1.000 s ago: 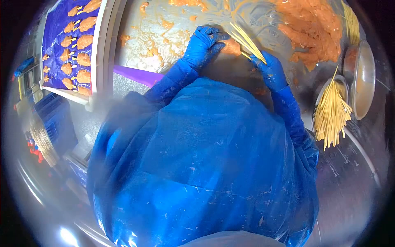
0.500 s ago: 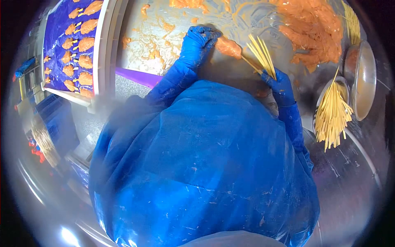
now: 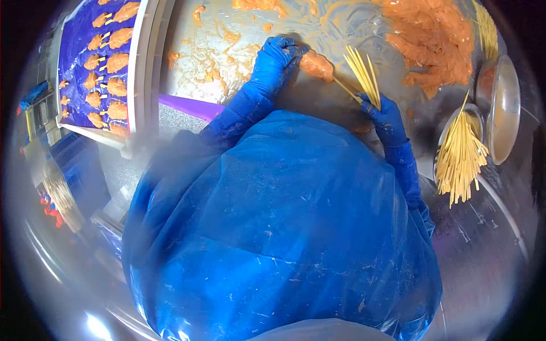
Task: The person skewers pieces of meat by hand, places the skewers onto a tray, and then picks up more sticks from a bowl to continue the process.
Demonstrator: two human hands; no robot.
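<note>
A piece of orange marinated meat [image 3: 317, 65] hangs on a wooden skewer [image 3: 346, 90] between my hands. My left hand [image 3: 277, 57], in a blue glove, is closed on the meat's left end. The skewer's bare end meets the fingers of my right hand [image 3: 387, 115], also gloved in blue. That hand is closed and also grips a small bundle of skewers [image 3: 364, 77], which fans upward. Palm and inner fingers of both hands are hidden.
Loose orange meat [image 3: 432, 42] is heaped at the upper right of the metal table [image 3: 341, 34]. Many skewers [image 3: 462, 153] lean in a metal bowl at right, beside a larger bowl [image 3: 505, 111]. Skewered meat lies in rows on a purple-lined tray [image 3: 132, 74] at left.
The meat has shifted very slightly to the right in my left hand's grip, and that hand has turned a little. My right hand has hardly moved.
</note>
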